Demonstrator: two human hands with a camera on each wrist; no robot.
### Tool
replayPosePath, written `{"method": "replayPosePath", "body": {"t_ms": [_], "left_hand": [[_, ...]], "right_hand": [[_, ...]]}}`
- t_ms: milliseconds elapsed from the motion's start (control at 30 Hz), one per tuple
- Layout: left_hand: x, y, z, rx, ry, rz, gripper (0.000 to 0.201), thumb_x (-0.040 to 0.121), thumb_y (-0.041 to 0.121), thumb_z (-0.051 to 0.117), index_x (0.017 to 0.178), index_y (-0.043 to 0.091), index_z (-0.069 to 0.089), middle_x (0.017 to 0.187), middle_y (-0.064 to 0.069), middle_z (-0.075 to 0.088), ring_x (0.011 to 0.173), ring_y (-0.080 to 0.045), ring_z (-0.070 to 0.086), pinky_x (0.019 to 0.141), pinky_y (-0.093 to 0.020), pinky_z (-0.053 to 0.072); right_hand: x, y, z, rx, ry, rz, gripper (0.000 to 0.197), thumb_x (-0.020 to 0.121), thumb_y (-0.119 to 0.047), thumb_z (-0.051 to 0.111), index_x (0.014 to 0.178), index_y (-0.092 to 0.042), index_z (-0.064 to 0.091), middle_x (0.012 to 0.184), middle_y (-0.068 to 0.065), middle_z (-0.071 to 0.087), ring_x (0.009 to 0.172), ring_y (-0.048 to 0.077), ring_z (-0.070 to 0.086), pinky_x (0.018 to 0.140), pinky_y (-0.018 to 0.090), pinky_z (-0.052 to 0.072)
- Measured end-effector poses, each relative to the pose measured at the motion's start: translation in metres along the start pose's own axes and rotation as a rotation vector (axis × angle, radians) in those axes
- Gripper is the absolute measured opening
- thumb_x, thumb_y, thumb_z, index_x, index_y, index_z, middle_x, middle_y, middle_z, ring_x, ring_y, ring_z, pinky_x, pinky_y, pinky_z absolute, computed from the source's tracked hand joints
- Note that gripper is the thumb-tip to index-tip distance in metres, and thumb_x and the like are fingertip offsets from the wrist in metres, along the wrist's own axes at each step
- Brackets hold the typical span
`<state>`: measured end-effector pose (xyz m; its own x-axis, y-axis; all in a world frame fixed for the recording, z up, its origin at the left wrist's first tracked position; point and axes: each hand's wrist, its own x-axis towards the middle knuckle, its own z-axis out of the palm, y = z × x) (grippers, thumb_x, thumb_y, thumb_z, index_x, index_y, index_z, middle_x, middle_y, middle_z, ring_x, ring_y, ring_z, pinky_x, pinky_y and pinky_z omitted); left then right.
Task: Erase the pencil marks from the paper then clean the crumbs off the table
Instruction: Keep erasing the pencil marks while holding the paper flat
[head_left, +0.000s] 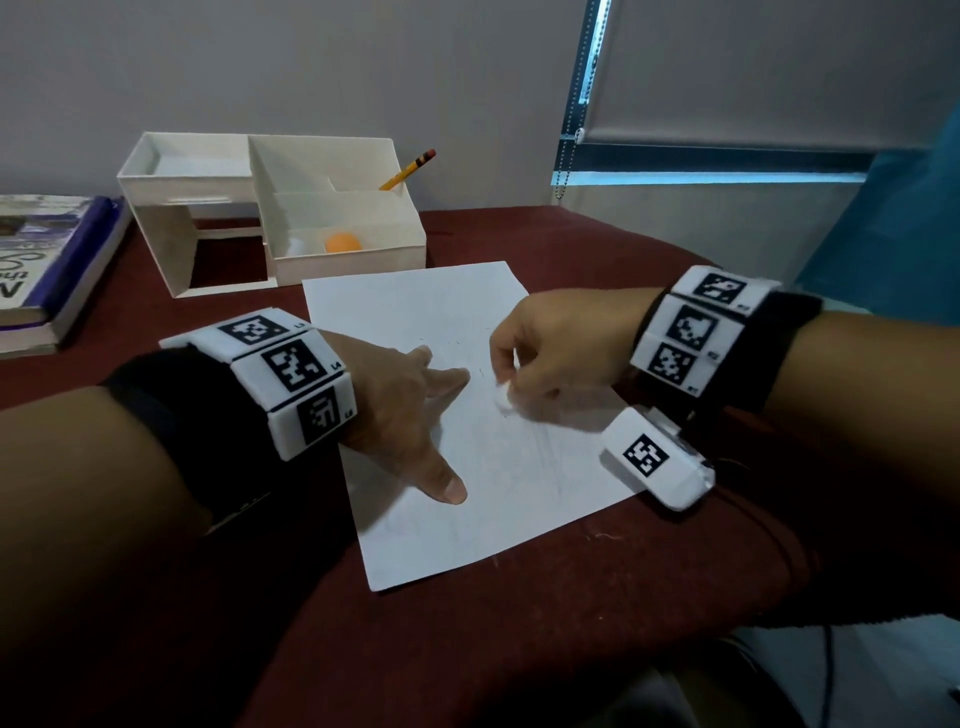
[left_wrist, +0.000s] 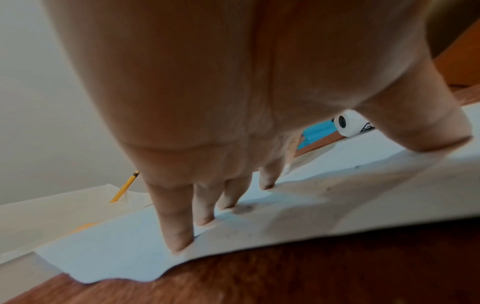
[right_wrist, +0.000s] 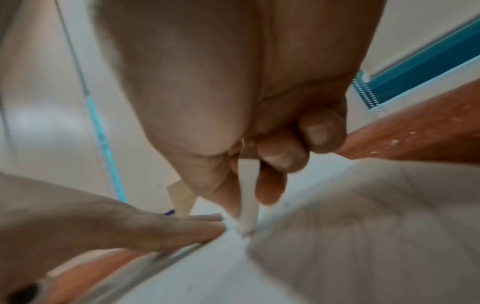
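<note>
A white sheet of paper (head_left: 457, 467) lies on the dark red table (head_left: 571, 597), with faint pencil marks near its middle. My left hand (head_left: 415, 410) presses flat on the sheet's left side, fingers (left_wrist: 182, 232) and thumb spread straight. My right hand (head_left: 540, 348) pinches a white eraser (head_left: 502, 395) upright, its tip on the paper just right of the left fingertips. In the right wrist view the eraser (right_wrist: 248, 207) stands between thumb and fingers, blurred. Small pale crumbs (right_wrist: 394, 142) dot the table beyond the paper.
A white desk organiser (head_left: 270, 218) stands behind the paper, holding a yellow pencil (head_left: 408, 170) and an orange ball (head_left: 343, 242). Books (head_left: 47, 260) are stacked at the far left. A window blind with a bead chain (head_left: 571, 124) is at the back right.
</note>
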<state>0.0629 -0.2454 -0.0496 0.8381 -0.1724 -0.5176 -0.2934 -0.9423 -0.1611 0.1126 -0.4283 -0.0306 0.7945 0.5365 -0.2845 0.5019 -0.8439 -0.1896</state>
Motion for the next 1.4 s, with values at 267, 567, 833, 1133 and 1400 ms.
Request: {"method": "replayPosePath", "body": {"t_ms": [267,567,833,1133,1400], "left_hand": [[0.001,-0.002,0.000,-0.025,-0.007,0.005,0.121,0.058,0.089,0.059,0.149,0.050,-0.011,0.163,0.008,-0.013,0.151,-0.024,0.008,0.117,-0.057,0.017],[0.001,-0.002,0.000,-0.035,-0.014,0.000,0.121,0.058,0.089,0.059,0.149,0.051,-0.011,0.163,0.009,-0.013,0.151,-0.023,0.008,0.117,-0.058,0.017],[-0.001,-0.002,-0.001,-0.058,-0.013,-0.005,0.120,0.058,0.084,0.065,0.150,0.052,-0.005,0.163,0.012,-0.010,0.150,-0.023,0.014,0.116,-0.057,0.020],[0.003,0.034,-0.029,0.046,0.106,0.046,0.105,0.062,0.087,0.058,0.148,0.035,0.027,0.147,0.000,0.045,0.125,-0.025,0.050,0.097,-0.041,0.041],[0.010,0.033,-0.023,0.006,0.045,0.026,0.114,0.063,0.089,0.054,0.151,0.050,-0.008,0.165,0.005,0.001,0.150,-0.020,0.015,0.115,-0.047,0.020]], "right_hand": [[0.002,-0.004,0.002,-0.020,0.090,-0.006,0.009,0.087,-0.036,0.072,0.087,-0.027,0.071,0.080,-0.011,0.067,0.077,0.007,0.062,0.063,0.024,0.046],[0.002,-0.003,0.000,0.037,0.057,0.003,0.006,0.084,-0.033,0.075,0.084,-0.028,0.073,0.073,-0.015,0.066,0.071,0.003,0.061,0.060,0.022,0.047],[0.003,0.011,-0.006,0.147,0.033,0.040,0.009,0.086,-0.031,0.077,0.088,-0.022,0.074,0.065,-0.006,0.067,0.051,0.010,0.057,0.056,0.025,0.049],[-0.006,0.029,-0.005,0.034,0.156,0.087,0.012,0.087,-0.036,0.073,0.091,-0.025,0.071,0.075,-0.005,0.072,0.066,0.009,0.065,0.060,0.023,0.047],[-0.005,0.029,-0.003,0.033,0.140,0.033,0.016,0.085,-0.040,0.076,0.091,-0.026,0.074,0.074,-0.010,0.068,0.071,0.006,0.062,0.059,0.020,0.043]]}}
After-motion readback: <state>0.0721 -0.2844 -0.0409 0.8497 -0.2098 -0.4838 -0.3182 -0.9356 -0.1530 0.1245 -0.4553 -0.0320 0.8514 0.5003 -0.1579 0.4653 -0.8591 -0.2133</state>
